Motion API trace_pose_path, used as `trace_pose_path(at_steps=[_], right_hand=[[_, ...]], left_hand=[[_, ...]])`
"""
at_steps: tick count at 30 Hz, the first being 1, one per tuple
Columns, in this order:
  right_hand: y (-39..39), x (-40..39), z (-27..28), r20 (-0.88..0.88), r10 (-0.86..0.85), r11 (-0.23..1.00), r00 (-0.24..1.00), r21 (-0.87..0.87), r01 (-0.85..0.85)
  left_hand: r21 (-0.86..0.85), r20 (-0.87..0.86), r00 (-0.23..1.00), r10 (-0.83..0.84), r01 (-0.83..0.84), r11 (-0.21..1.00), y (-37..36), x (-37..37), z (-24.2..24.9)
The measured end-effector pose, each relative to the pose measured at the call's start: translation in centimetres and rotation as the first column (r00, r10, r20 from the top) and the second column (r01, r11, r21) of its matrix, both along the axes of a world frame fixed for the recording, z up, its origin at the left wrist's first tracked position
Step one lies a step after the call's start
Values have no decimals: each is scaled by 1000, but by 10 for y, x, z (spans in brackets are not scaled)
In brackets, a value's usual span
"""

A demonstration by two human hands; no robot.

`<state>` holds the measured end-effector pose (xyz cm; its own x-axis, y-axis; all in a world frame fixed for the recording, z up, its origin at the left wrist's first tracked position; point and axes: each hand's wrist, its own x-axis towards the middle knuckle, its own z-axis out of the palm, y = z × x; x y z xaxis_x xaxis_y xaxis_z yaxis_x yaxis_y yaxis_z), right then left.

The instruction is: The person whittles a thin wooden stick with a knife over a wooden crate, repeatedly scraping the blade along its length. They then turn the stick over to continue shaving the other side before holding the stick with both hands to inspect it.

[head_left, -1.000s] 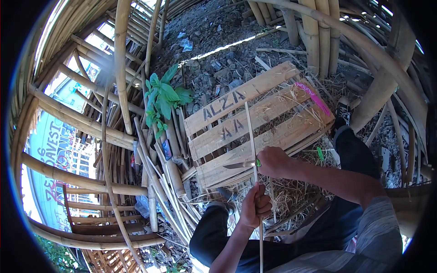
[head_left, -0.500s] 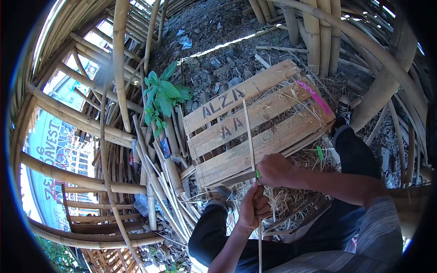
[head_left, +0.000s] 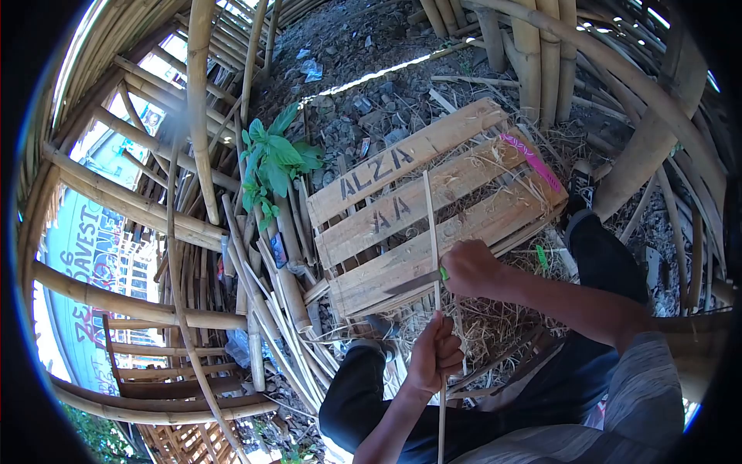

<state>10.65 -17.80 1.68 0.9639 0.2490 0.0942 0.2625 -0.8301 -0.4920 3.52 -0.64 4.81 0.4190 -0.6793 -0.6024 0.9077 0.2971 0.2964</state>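
Observation:
My left hand [head_left: 434,357] is closed around a long thin bamboo strip [head_left: 430,220], which runs from my lap up over the slatted wooden crate [head_left: 386,247]. Just above it, my right hand [head_left: 470,269] is wrapped round the green handle of a knife [head_left: 413,284]. Its blade points left and lies across the strip, above the crate's near edge. The crate bears dark stencilled letters and a pink mark. Bamboo shavings [head_left: 495,332] lie on the crate and in a heap below my right forearm.
Bamboo poles [head_left: 205,116] form a lattice wall on the left. Pale split strips [head_left: 290,356] lean beside the crate. A green leafy plant [head_left: 274,166] grows at its upper left. Thick upright poles [head_left: 549,69] stand at the upper right, with stony ground [head_left: 348,46] behind.
My right hand and the knife have moved a little up along the strip, away from my left hand. The strip's top end has shifted slightly right. My left hand stays nearly in place.

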Motion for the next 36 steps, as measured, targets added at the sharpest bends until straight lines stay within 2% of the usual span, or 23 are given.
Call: trace_pose_path(at_steps=[4, 6, 7, 9, 11, 13, 14, 17, 18, 19, 21, 22, 23, 25, 26, 27, 29, 30, 31, 33, 34, 35, 36], right_hand=[[9, -10, -7, -29, -6, 1000, 1000, 22, 7], [7, -14, -4, -30, 113, 993, 993, -26, -114], [1, -7, -7, -37, 114, 993, 993, -23, -115], [-21, 19, -10, -3, -169, 985, 986, -23, 169], [-25, 19, -6, 43, -166, 984, 985, -62, 168], [-11, 4, 0, -177, -91, 996, 980, -19, 89], [-2, -7, 2, -130, 13, 999, 991, -40, -19], [9, -18, -11, -95, 66, 997, 993, -29, -69], [-1, -8, -4, -126, -7, 1000, 992, 3, 8], [-11, 2, -4, -130, -10, 1000, 991, 1, 10], [-28, 16, -7, 48, -188, 982, 981, -13, 189], [-23, 13, -9, -39, -218, 969, 975, 113, 221], [-13, 5, -3, -35, -216, 970, 976, 108, 219], [7, -17, 8, -120, 43, 988, 992, 155, -25], [13, -22, 4, 10, 131, 978, 991, 160, -131], [12, -20, 2, 4, 135, 977, 991, 166, -134], [-1, -6, 8, -36, -82, 995, 996, 55, 84], [-10, 3, 19, -182, -245, 949, 952, 157, 274], [-15, 5, 17, -178, -249, 949, 952, 154, 276], [-23, 9, 12, -16, -237, 971, 971, 26, 238], [-16, 2, 8, -121, -185, 978, 975, 72, 194], [-7, -10, 9, -121, -181, 979, 976, 71, 191], [3, -22, 14, -82, -25, 999, 996, 23, 27]], left_hand=[[-51, -36, 999, 24, -26, 998, 3, 5, -13], [-16, -43, 999, 25, -26, 1000, 1, 0, -6], [14, -60, 998, 22, -21, 1000, -1, -4, -2], [13, -65, 998, 0, 1, 1000, -4, -10, 0], [-54, -94, 995, -18, 13, 998, -6, -10, -1], [-78, -103, 995, -5, -3, 997, -2, -2, -4], [-107, -102, 995, 14, -25, 994, 2, 4, -7], [-143, -86, 996, 15, -28, 989, 9, 7, 0], [-109, -59, 998, 13, -19, 994, 8, 2, 9], [-80, -27, 1000, 5, -7, 997, 6, 0, 13], [-96, -35, 999, 5, -9, 995, 6, -2, 12], [-107, -35, 999, 12, -16, 994, 6, 0, 11], [-114, -33, 999, 15, -18, 993, 7, 2, 10], [-359, -164, 986, 36, -93, 929, 12, 7, 3], [-489, -199, 980, 14, -112, 865, 12, 8, -1], [-485, -205, 979, 19, -119, 867, 12, 7, -1], [-471, -196, 981, -5, -89, 877, 11, 4, 1], [-435, -183, 983, -13, -69, 898, 9, 0, 2], [-439, -180, 984, -16, -66, 896, 6, -3, 0], [-472, -210, 977, -42, -64, 879, 3, -4, -4], [-499, -220, 975, -43, -74, 864, 4, -3, -6], [-500, -220, 975, -40, -77, 863, 5, -1, -5], [-500, -229, 973, -28, -93, 861, 5, 3, -3]])
